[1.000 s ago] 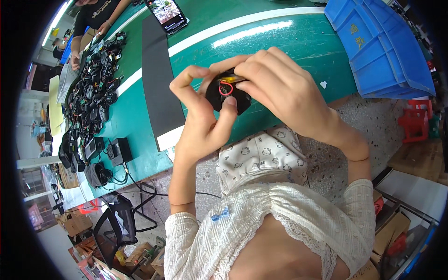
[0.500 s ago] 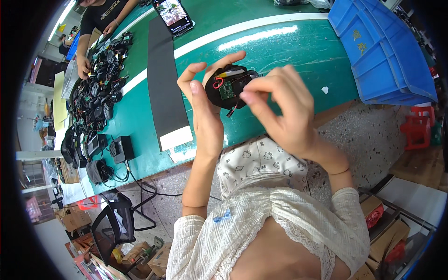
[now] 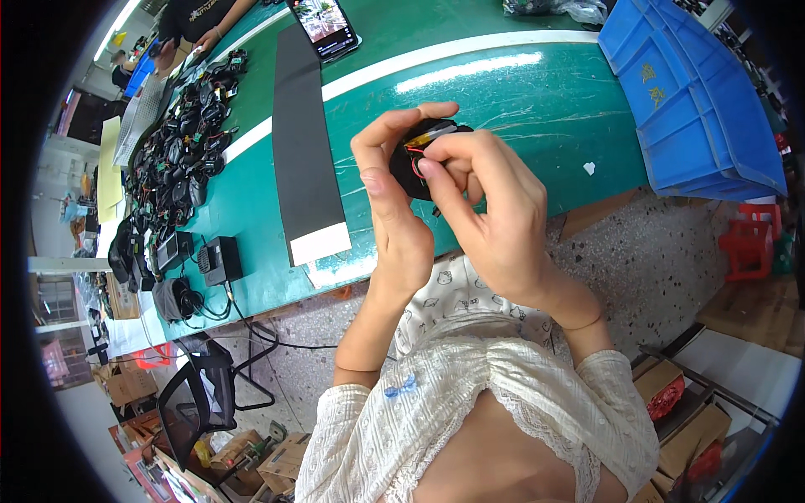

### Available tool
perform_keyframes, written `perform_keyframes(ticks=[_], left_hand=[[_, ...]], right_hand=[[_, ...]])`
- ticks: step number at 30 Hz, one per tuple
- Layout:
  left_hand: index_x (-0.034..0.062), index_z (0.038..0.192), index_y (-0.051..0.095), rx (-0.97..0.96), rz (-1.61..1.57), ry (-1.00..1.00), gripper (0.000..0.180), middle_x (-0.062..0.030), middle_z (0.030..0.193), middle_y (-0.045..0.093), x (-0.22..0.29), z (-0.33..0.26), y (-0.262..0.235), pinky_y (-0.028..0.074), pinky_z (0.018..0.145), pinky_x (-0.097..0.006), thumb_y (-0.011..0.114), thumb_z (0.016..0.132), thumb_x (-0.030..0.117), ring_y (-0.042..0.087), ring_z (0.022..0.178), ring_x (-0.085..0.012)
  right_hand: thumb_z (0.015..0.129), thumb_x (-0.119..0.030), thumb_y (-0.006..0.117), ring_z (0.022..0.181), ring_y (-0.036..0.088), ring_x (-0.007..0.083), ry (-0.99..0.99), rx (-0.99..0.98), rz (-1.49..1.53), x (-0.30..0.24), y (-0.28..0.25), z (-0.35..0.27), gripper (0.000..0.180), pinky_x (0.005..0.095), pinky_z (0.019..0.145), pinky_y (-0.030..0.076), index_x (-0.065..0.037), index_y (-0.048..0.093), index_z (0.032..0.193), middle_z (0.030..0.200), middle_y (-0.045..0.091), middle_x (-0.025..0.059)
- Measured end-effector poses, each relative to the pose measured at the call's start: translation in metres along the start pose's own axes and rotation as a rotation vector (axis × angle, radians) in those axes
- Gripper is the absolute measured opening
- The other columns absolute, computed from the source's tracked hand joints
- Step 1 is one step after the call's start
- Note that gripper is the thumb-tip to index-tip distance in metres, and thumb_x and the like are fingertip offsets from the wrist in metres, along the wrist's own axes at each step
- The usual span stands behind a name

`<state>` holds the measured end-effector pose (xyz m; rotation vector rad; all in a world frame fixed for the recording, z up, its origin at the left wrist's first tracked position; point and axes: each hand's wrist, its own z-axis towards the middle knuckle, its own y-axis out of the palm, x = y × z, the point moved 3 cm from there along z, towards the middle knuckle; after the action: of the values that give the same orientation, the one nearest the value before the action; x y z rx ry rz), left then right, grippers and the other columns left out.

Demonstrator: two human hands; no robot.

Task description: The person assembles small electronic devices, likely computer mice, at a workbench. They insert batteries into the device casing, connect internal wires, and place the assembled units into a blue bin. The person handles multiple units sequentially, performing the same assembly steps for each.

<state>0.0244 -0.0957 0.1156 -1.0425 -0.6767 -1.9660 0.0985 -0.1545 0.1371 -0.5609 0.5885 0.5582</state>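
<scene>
Above the near edge of the green table I hold a small round black electronic housing (image 3: 406, 178) in my left hand (image 3: 397, 220), its fingers curled around the far and left sides. A strip with yellow and silver (image 3: 434, 134) shows inside the housing, beside thin red wires (image 3: 413, 154). With thumb and forefinger together, my right hand (image 3: 495, 210) pinches the red wires over the open face. Those fingers cover most of the inside, so the circuit board cannot be seen. A short dark lead end (image 3: 436, 212) pokes out below.
A heap of black electronic units with wires (image 3: 180, 147) lies on the left. A black mat strip (image 3: 306, 142) and a propped phone (image 3: 324, 32) are ahead. At right stands a blue crate (image 3: 683, 101). A black power box (image 3: 220, 260) sits near left. Across the table is a co-worker's arm (image 3: 205, 38).
My right hand has moved left onto the housing and now pinches the red wires, hiding the board. The housing has shifted slightly right. The co-worker's hand has lifted away from the heap.
</scene>
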Motion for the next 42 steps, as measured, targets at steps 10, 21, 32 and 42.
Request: perform_keyframes(ticks=[10, 21, 32, 42], left_hand=[[0.001, 0.109, 0.038, -0.02, -0.018, 0.02, 0.059, -0.0157, 0.111, 0.051, 0.005, 0.001, 0.002, 0.042, 0.082, -0.03, 0.011, 0.092, 0.051, 0.051, 0.092, -0.0183], [-0.0003, 0.103, 0.041, 0.005, -0.013, -0.073, 0.03, -0.0124, 0.106, 0.055, 0.004, 0.003, -0.006, 0.044, 0.064, -0.023, 0.022, 0.096, 0.02, 0.051, 0.074, -0.0107], [-0.0005, 0.099, 0.042, 0.094, 0.133, -0.107, 0.016, -0.015, 0.098, 0.059, -0.004, 0.002, -0.007, 0.047, 0.064, -0.028, 0.028, 0.094, 0.006, 0.059, 0.074, -0.02], [0.0014, 0.104, 0.039, 0.122, -0.135, -0.277, 0.019, -0.0135, 0.108, 0.052, -0.026, -0.006, -0.025, 0.048, 0.073, -0.025, 0.027, 0.089, 0.0, 0.054, 0.084, -0.0131]], right_hand=[[0.069, 0.003, 0.06, 0.072, 0.052, 0.0249, -0.152, -0.005, -0.074, -0.003, -0.003, 0.0, 0.02, 0.0328, 0.059, 0.045, -0.001, 0.055, 0.088, 0.079, 0.05, 0.0095], [0.065, 0.0, 0.057, 0.066, 0.049, 0.0208, -0.479, -0.158, -0.366, -0.009, -0.004, 0.011, 0.018, 0.029, 0.056, 0.045, 0.003, 0.054, 0.082, 0.076, 0.048, 0.0096], [0.065, 0.002, 0.057, 0.069, 0.049, 0.0228, -0.383, -0.25, -0.334, -0.003, 0.005, 0.011, 0.023, 0.0307, 0.06, 0.045, 0.003, 0.055, 0.087, 0.076, 0.048, 0.0105], [0.07, 0.007, 0.049, 0.074, 0.041, 0.0247, -0.157, -0.417, -0.262, 0.006, 0.01, -0.003, 0.04, 0.0354, 0.069, 0.038, 0.0, 0.057, 0.109, 0.083, 0.042, 0.0105]])
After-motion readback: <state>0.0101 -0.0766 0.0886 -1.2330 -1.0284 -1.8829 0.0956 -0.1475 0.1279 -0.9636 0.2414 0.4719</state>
